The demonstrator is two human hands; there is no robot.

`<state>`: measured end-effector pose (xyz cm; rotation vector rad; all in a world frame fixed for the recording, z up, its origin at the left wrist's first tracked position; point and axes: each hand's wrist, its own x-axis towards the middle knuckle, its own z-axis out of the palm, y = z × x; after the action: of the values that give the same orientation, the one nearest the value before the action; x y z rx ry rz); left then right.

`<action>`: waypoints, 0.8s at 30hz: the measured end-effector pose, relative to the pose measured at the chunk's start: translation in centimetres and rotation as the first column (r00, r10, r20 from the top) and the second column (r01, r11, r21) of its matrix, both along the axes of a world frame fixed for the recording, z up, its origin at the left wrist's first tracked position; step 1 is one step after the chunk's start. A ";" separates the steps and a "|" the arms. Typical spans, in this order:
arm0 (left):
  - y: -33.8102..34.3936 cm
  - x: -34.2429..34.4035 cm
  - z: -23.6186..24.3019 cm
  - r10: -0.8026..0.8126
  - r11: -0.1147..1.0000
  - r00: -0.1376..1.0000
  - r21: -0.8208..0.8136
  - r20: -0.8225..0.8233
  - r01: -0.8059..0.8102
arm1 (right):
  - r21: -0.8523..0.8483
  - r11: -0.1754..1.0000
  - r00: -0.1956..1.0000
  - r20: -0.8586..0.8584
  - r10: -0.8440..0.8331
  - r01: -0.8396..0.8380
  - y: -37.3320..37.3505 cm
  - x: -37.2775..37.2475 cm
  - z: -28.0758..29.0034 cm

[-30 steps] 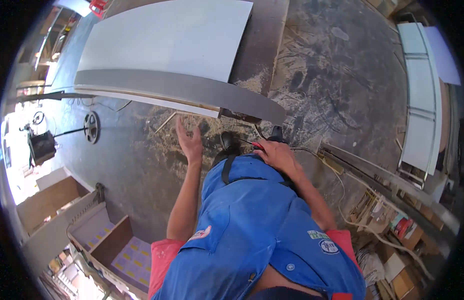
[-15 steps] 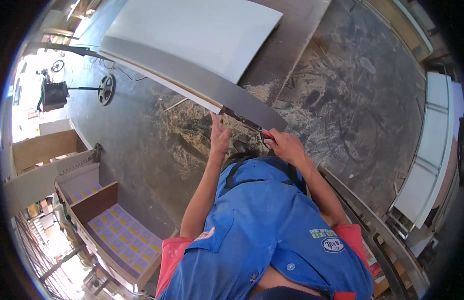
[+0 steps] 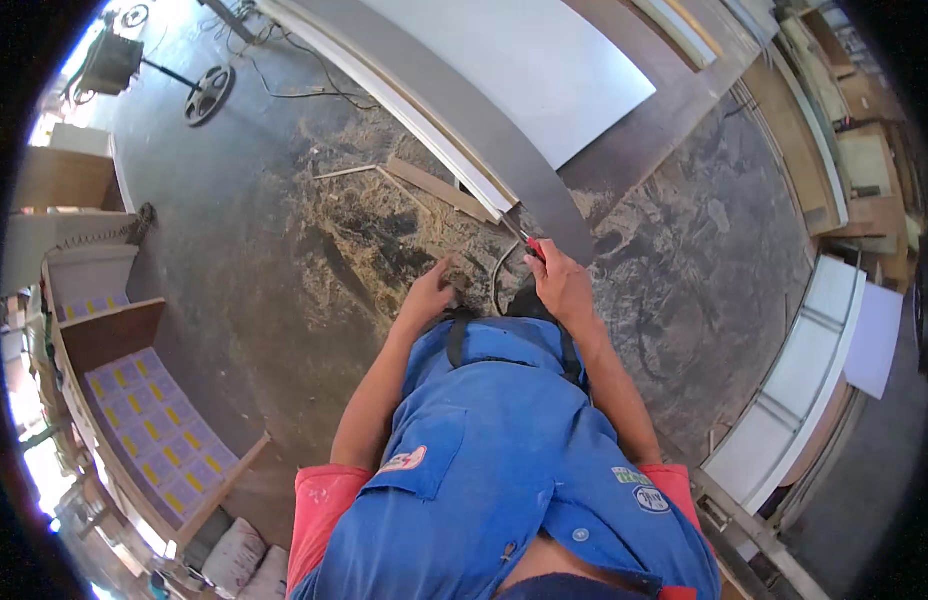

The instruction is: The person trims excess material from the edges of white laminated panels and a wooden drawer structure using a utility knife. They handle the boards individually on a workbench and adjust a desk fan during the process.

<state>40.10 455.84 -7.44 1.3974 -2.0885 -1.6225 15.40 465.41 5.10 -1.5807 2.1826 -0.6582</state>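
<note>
My right hand is wrapped round a red-handled hand tool. Its narrow front end points away from me and meets the near corner of a long white-edged panel. Whether that front end is a blade or a shaft is too small to tell. My left hand hovers apart from the panel, in front of my waist, its index finger stretched out and the others partly bent; nothing shows in it. Beside the panel, a grey surface bends past its corner.
A large white sheet lies beyond the panel. Sawdust and wood strips litter the floor. At left stands an open cabinet with labelled sheets inside; a wheeled stand is farther off. White panels lean at right.
My left hand has come away from the panel's corner and drawn back toward my body. The tool in my right hand now reaches the corner. The view has shifted.
</note>
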 end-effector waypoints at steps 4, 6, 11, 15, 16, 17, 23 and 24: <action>1.7 8.6 -6.8 0.163 0.971 0.945 0.122 0.285 -0.205 | 0.049 0.999 0.998 -0.059 -0.018 0.020 -0.7 0.2 -1.4; 4.9 14.5 -11.7 0.360 0.921 0.877 0.028 0.319 -0.389 | 0.059 0.998 0.997 -0.080 0.008 -0.003 -1.0 0.6 -1.7; 16.2 31.0 -23.2 0.087 0.983 0.808 -0.184 0.583 0.027 | 0.064 0.998 0.997 -0.075 0.003 0.002 -1.6 1.0 -2.7; 17.4 26.1 -18.1 0.584 0.545 0.615 0.305 0.530 -0.781 | 0.104 0.994 0.995 -0.095 -0.027 0.037 -0.8 0.8 -4.9; 17.8 25.5 -17.6 0.606 0.520 0.602 0.313 0.521 -0.795 | 0.103 0.994 0.995 -0.102 -0.013 0.023 -1.0 0.8 -5.3; 17.7 25.0 -17.3 0.646 0.478 0.578 0.326 0.499 -0.816 | 0.102 0.995 0.994 -0.109 -0.001 0.012 -1.1 0.7 -5.7; 12.3 20.9 -18.1 0.445 0.851 0.836 0.138 0.322 -0.506 | 0.086 0.996 0.989 -0.145 0.007 0.006 -1.1 1.0 -7.2; 11.8 21.4 -20.2 0.338 0.941 0.899 -0.098 0.278 -0.324 | 0.083 0.997 0.990 -0.138 0.015 -0.003 -1.2 1.0 -6.8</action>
<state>61.45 467.60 -27.62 1.9500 -1.8715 -1.2853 16.37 464.16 -1.66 -1.6368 2.2683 -0.4616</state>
